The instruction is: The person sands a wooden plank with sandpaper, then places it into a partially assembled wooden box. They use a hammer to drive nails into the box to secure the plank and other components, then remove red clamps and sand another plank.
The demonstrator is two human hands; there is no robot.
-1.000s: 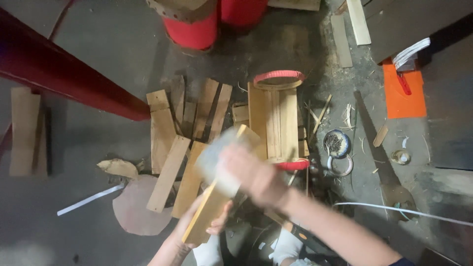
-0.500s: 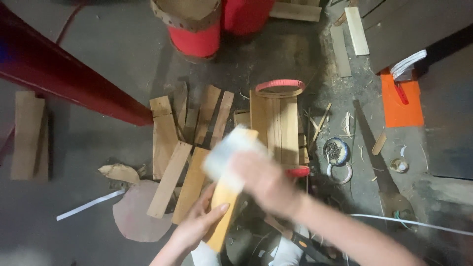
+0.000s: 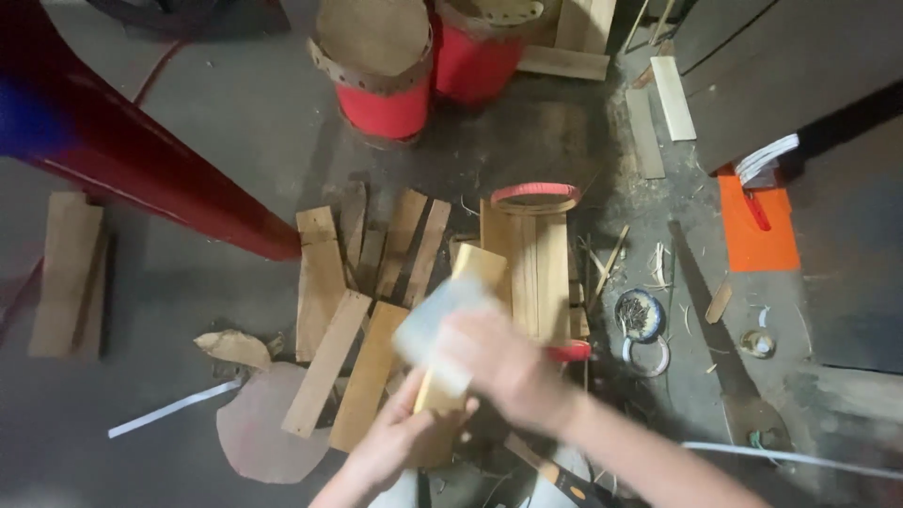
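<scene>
My left hand [image 3: 395, 442] grips the lower end of a light wooden slat [image 3: 478, 267] that stands nearly upright above the floor. My right hand [image 3: 508, 362] is shut on a pale, flat, blurred pad [image 3: 437, 325] pressed against the slat's middle. I cannot tell what kind of pad it is. The hand and pad hide the slat's middle part. Both hands hover over a row of loose slats [image 3: 324, 287] lying on the grey floor.
Upright staves in a red hoop [image 3: 536, 198] stand behind the hands. Two red drums [image 3: 386, 66] are at the back, and a red beam [image 3: 141, 174] crosses the left. A saw [image 3: 705, 310], a tin of nails [image 3: 640, 315] and an orange sheet [image 3: 757, 230] lie right.
The slat has swung from leaning left to nearly upright. My right hand and the pad have slid along it, and my left hand has come up onto its lower end.
</scene>
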